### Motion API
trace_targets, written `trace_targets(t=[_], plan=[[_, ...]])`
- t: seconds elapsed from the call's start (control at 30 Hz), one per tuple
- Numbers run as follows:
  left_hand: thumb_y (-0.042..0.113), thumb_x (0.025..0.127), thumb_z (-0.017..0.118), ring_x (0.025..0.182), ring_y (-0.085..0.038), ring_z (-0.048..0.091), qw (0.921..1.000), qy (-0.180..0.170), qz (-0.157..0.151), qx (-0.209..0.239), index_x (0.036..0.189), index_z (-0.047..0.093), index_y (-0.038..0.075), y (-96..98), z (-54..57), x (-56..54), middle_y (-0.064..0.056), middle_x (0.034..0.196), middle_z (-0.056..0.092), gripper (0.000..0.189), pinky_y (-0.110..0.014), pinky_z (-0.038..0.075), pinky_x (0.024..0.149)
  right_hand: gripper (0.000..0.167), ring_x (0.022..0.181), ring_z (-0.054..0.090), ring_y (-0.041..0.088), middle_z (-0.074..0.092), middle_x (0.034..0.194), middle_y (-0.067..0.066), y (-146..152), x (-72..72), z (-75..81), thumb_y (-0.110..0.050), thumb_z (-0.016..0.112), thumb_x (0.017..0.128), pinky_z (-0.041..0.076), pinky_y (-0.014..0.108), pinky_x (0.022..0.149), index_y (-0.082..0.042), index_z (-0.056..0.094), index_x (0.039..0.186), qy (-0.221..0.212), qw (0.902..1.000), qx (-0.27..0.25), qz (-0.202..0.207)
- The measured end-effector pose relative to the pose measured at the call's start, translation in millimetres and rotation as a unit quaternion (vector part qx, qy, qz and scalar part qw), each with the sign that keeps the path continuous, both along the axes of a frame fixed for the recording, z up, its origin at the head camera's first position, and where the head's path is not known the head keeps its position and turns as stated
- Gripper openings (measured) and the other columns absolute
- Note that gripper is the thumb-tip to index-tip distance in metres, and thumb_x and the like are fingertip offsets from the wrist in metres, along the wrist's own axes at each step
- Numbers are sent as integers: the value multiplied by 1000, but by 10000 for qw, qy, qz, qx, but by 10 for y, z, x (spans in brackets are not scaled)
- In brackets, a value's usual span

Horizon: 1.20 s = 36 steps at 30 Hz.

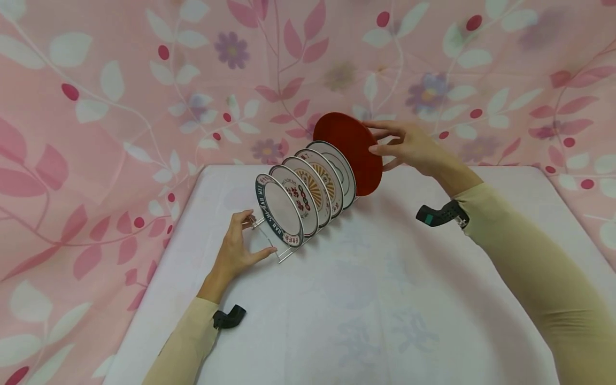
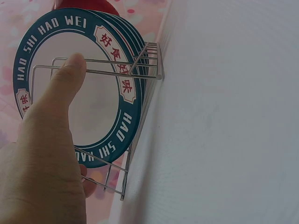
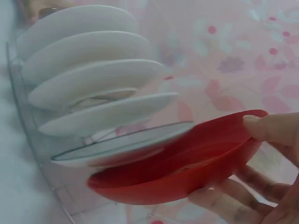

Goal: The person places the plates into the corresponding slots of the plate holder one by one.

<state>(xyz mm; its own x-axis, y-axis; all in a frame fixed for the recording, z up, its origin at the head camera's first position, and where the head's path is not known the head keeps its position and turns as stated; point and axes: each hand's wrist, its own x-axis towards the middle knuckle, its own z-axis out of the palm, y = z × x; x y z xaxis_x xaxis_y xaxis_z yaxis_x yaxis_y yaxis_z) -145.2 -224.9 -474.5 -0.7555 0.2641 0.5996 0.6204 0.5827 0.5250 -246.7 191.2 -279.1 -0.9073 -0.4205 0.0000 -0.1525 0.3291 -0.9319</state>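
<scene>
In the head view, a wire dish rack (image 1: 289, 255) holds several white plates standing on edge in a row. The nearest plate (image 1: 278, 209) has a dark teal rim with lettering. My left hand (image 1: 236, 246) grips the rack's near end. In the left wrist view, the thumb lies across the end wires (image 2: 105, 72), in front of the teal-rimmed plate (image 2: 96, 116). At the far end, my right hand (image 1: 409, 147) pinches a red plate (image 1: 344, 149) by its edge, thumb on one face and fingers behind. The right wrist view shows this red plate (image 3: 187, 184) tilted beside the last white plate (image 3: 121, 144). Whether it touches the rack is hidden.
A white-covered table (image 1: 366, 299) lies beneath the rack. Behind it hangs a pink cloth (image 1: 298, 69) printed with leaves and flowers. Dark wrist cameras are strapped over the left sleeve (image 1: 187, 337) and the right sleeve (image 1: 529, 267).
</scene>
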Motion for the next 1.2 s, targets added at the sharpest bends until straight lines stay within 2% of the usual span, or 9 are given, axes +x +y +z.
trace_targets(t=[0.13, 0.3, 0.43, 0.63, 0.7, 0.9, 1.03, 1.2], plan=[[45, 62, 91, 109, -33, 59, 10000, -49, 3, 19, 139, 37, -3, 13, -1, -2, -25, 124, 49, 106, -42, 51, 99, 57, 95, 66, 19, 55, 133, 13, -134, 1, -137, -17, 67, 93, 62, 44, 71, -24, 47, 146, 177, 9998, 59, -90], [48, 62, 91, 111, -31, 59, 9999, -165, 15, 2, 138, 37, -5, 18, -4, 9, -25, 125, 50, 107, -39, 51, 100, 56, 98, 66, 21, 56, 134, 14, -256, 43, -311, -18, 67, 93, 63, 39, 70, -26, 48, 145, 18, 9992, 319, -254], [49, 63, 90, 112, -30, 59, 9998, -201, 10, -45, 138, 37, -6, 22, 1, 7, -24, 126, 49, 107, -37, 50, 101, 56, 102, 65, 24, 56, 134, 13, -276, 34, -422, -15, 66, 94, 63, 40, 72, -27, 49, 145, -103, 9991, 156, -378], [58, 66, 84, 110, -31, 60, 10000, -62, 36, -42, 137, 37, -7, 18, 10, 0, -25, 126, 50, 107, -41, 51, 99, 57, 107, 62, 27, 54, 135, 13, -277, -6, -488, -17, 67, 93, 63, 42, 74, -28, 48, 145, -245, 9989, -33, -407], [61, 66, 82, 109, -32, 60, 10000, -61, 43, -39, 137, 37, -6, 16, 10, 2, -25, 125, 50, 107, -41, 51, 99, 56, 108, 62, 30, 54, 135, 14, -279, -11, -504, -17, 67, 93, 62, 46, 77, -27, 48, 145, -252, 9989, -79, -388], [56, 65, 85, 109, -31, 58, 10000, -45, 62, -31, 138, 37, -5, 21, 15, 7, -25, 123, 50, 107, -43, 51, 98, 56, 111, 60, 31, 55, 133, 15, -267, 22, -571, -19, 68, 93, 55, 56, 87, -24, 49, 145, -365, 9980, -222, -474], [54, 65, 87, 108, -29, 57, 10000, -51, 54, -52, 137, 37, -6, 16, 6, 10, -24, 123, 50, 107, -42, 51, 98, 54, 110, 59, 27, 56, 131, 16, -271, 59, -641, -22, 68, 93, 55, 53, 90, -19, 50, 144, -479, 9959, -359, -677], [53, 64, 88, 108, -29, 57, 10000, -58, 16, -31, 138, 37, -5, 20, 14, 13, -24, 123, 49, 107, -40, 51, 99, 52, 109, 60, 24, 56, 131, 16, -267, 106, -702, -24, 68, 93, 56, 51, 91, -16, 51, 142, -407, 9948, -482, -798]])
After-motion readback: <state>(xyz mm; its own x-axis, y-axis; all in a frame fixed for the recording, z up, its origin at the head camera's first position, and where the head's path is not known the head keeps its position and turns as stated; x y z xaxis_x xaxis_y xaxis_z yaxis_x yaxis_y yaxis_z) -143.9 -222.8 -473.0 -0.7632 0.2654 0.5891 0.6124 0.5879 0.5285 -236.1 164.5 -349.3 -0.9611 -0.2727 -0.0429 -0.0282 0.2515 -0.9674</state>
